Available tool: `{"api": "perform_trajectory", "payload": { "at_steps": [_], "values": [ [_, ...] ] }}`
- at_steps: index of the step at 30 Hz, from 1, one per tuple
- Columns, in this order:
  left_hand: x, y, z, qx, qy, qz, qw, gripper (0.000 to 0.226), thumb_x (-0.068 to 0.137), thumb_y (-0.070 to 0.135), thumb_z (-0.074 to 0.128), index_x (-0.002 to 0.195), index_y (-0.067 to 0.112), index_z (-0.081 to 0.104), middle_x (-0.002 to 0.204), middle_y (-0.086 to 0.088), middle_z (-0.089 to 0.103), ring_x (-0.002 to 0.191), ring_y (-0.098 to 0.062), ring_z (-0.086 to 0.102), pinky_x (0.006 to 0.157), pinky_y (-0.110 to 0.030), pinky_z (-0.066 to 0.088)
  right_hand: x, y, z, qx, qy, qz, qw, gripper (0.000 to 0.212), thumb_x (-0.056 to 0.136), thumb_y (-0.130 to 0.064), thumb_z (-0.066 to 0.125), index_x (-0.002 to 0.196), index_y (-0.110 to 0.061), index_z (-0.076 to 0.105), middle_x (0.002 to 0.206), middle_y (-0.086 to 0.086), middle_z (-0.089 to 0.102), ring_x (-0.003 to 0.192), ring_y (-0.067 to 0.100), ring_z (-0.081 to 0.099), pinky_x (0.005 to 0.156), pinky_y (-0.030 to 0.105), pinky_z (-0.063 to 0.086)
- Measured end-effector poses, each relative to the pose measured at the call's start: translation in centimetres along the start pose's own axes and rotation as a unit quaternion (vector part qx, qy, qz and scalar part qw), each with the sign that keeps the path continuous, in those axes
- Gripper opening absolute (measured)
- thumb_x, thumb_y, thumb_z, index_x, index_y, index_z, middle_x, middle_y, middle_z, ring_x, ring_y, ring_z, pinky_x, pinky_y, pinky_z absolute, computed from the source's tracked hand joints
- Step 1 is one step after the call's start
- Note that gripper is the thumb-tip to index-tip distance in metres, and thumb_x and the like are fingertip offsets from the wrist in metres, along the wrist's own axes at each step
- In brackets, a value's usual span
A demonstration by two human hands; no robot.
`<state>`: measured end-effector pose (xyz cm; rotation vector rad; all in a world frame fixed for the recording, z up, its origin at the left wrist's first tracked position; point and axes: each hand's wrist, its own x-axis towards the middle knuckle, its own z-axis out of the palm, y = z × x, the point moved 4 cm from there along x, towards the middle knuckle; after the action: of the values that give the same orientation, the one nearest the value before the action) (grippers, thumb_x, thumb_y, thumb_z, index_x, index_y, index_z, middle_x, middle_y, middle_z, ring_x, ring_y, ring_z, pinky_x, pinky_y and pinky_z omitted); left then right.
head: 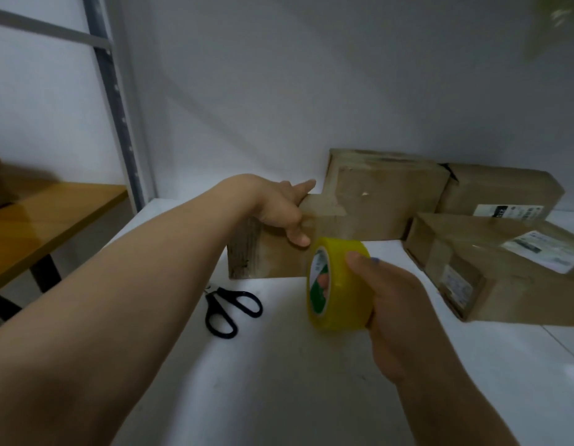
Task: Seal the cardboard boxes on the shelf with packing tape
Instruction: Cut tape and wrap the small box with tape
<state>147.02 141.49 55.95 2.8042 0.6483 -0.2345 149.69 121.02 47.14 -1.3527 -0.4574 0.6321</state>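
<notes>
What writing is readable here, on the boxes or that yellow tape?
Nothing is legible.
On the back right box, the label: dark marks, too blurred.
On the front right box, top label and side label: too small.
On the tape roll core: green print, blurred.

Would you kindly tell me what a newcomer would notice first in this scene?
The bright yellow packing tape roll stands out at centre, gripped by the right hand. Left of it, the left hand holds the top of a small cardboard box, and black scissors lie on the white shelf in front of that box.
</notes>
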Motion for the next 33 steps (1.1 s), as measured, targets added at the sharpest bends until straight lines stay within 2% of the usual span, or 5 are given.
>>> {"api": "perform_trajectory", "payload": {
  "at_steps": [8, 16, 24, 28, 33],
  "values": [
    [0.0, -0.1, -0.8, -0.045, -0.026, 0.04, 0.998, 0.11, 0.078, 0.041, 0.083, 0.158, 0.049, 0.008, 0.159, 0.006, 0.033, 0.139, -0.024, 0.038, 0.115, -0.045, 0.036, 1.3, 0.6, 1.9, -0.034, -0.028, 0.001, 0.999, 0.037, 0.098, -0.042, 0.057, 0.119, -0.013, 0.065, 0.087, 0.004, 0.079, 0.092, 0.027, 0.073, 0.093, 0.051, 0.056],
    [-4.3, 0.3, -0.3, 0.007, 0.487, -0.035, 0.872, 0.026, 0.086, 0.034, 0.066, 0.099, 0.012, 0.059, 0.095, -0.011, 0.061, 0.088, -0.035, 0.059, 0.071, -0.038, 0.047, 2.6, -0.5, 3.3, 0.036, -0.046, 0.026, 0.998, 0.036, 0.099, -0.037, 0.06, 0.122, -0.01, 0.062, 0.088, 0.012, 0.077, 0.075, 0.022, 0.074, 0.068, 0.039, 0.057],
    [-3.3, 1.6, 6.6, -0.573, 0.058, -0.077, 0.814, 0.032, 0.092, 0.051, 0.063, 0.095, 0.019, 0.065, 0.084, -0.002, 0.067, 0.076, -0.017, 0.063, 0.069, -0.028, 0.05, 2.8, -1.1, 3.0, -0.099, -0.024, 0.013, 0.995, 0.053, 0.101, -0.06, 0.04, 0.115, -0.014, 0.062, 0.11, 0.009, 0.073, 0.1, 0.026, 0.071, 0.085, 0.042, 0.056],
    [-2.8, 2.4, 6.6, -0.672, 0.039, -0.037, 0.739, 0.017, 0.098, 0.029, 0.062, 0.089, 0.014, 0.064, 0.059, 0.002, 0.069, 0.052, -0.01, 0.067, 0.049, -0.023, 0.053, 1.0, -5.8, 2.2, -0.433, 0.165, -0.331, 0.822, 0.026, 0.097, -0.038, 0.057, 0.083, -0.019, 0.046, 0.081, -0.001, 0.051, 0.082, 0.024, 0.053, 0.067, 0.029, 0.036],
    [-1.8, 1.8, 5.5, -0.69, 0.022, -0.03, 0.723, 0.019, 0.102, 0.016, 0.056, 0.086, 0.007, 0.062, 0.06, -0.003, 0.07, 0.05, -0.008, 0.066, 0.052, -0.018, 0.055, -2.1, -5.4, 8.4, -0.614, -0.141, -0.245, 0.737, 0.025, 0.096, -0.027, 0.055, 0.071, -0.021, 0.053, 0.071, -0.006, 0.053, 0.067, 0.008, 0.05, 0.057, 0.027, 0.039]
  ]
}}
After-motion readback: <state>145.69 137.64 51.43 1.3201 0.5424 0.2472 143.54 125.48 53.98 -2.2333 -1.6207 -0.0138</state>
